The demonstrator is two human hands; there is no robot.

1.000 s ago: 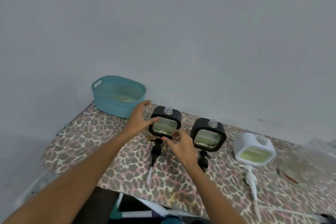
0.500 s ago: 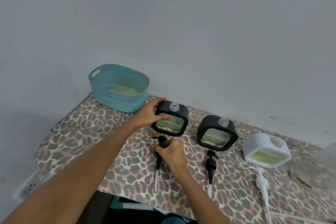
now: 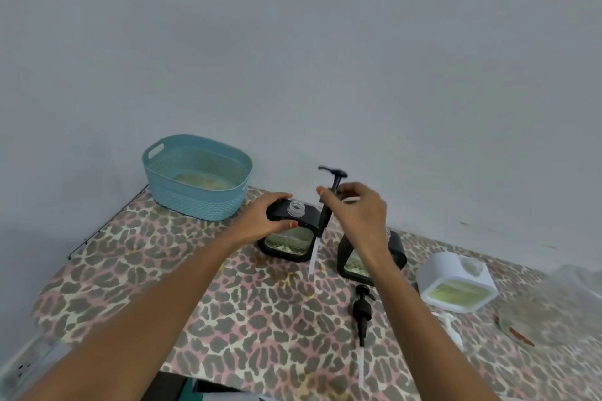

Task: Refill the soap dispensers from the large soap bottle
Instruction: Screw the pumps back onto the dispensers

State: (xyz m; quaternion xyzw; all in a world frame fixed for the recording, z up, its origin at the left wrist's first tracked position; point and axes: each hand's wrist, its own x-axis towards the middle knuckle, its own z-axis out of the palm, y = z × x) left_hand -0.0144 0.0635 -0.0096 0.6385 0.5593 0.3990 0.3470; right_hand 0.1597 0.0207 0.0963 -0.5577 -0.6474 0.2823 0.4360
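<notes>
left hand [image 3: 260, 221] grips black dispenser [image 3: 290, 234]; right hand [image 3: 356, 212] holds black pump [image 3: 327, 202] raised beside it

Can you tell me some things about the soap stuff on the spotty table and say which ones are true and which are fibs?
1. The right hand holds a black pump up in the air. True.
2. The left hand rests on top of the white dispenser. False: it grips the left black dispenser; the white dispenser sits untouched farther right.
3. The left black dispenser's neck is open, with no pump in it. True.
4. The blue basket sits at the front edge of the table. False: it is at the back, by the wall.
5. Another black pump lies flat on the table. True.
</notes>
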